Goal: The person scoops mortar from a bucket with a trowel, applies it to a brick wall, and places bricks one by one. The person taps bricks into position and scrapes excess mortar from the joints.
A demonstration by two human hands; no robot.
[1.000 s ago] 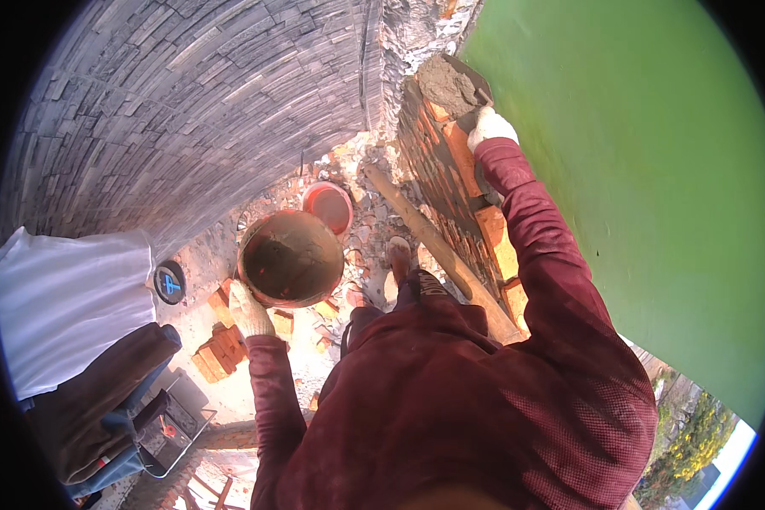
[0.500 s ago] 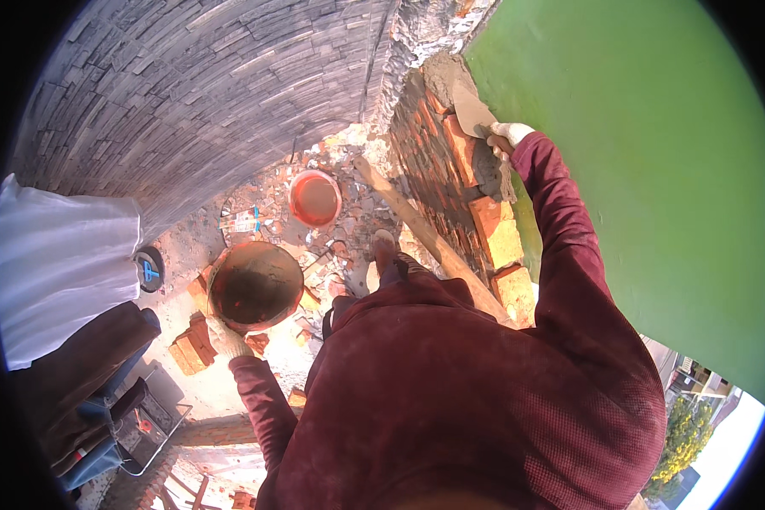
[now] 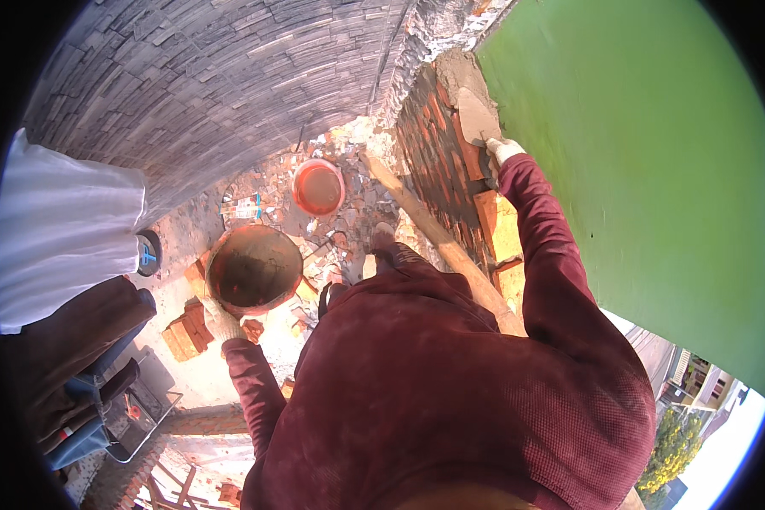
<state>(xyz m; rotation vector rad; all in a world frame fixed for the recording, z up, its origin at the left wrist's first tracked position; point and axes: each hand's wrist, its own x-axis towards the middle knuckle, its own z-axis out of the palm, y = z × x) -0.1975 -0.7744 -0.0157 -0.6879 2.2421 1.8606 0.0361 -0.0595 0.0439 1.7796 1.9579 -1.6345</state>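
My right hand [image 3: 505, 150], in a pale glove, is closed around the handle of a trowel [image 3: 476, 117]. The trowel's blade rests on or just above the wet mortar [image 3: 461, 72] at the far end of a low brick wall [image 3: 438, 144], beside the green wall. My left hand [image 3: 222, 323], gloved too, grips the near-left rim of a large bucket [image 3: 259, 303]; its fingertips are partly hidden. Grey mortar [image 3: 255, 265] lies inside that bucket. Bare orange bricks [image 3: 500, 223] show along the wall's near part, next to my right sleeve.
A smaller red bucket [image 3: 319, 187] stands on rubble beyond the large one. A wooden pole [image 3: 429, 225] slants along the brick wall. Loose bricks [image 3: 187, 331] lie left of my left hand. White cloth [image 3: 68, 229] and dark clothes [image 3: 76, 340] are at the left. A green wall [image 3: 637, 170] borders the right.
The trowel has moved slightly toward me over the mortar, and its blade is turned differently. My right hand has come lower in the view. My left hand stays at the bucket's rim.
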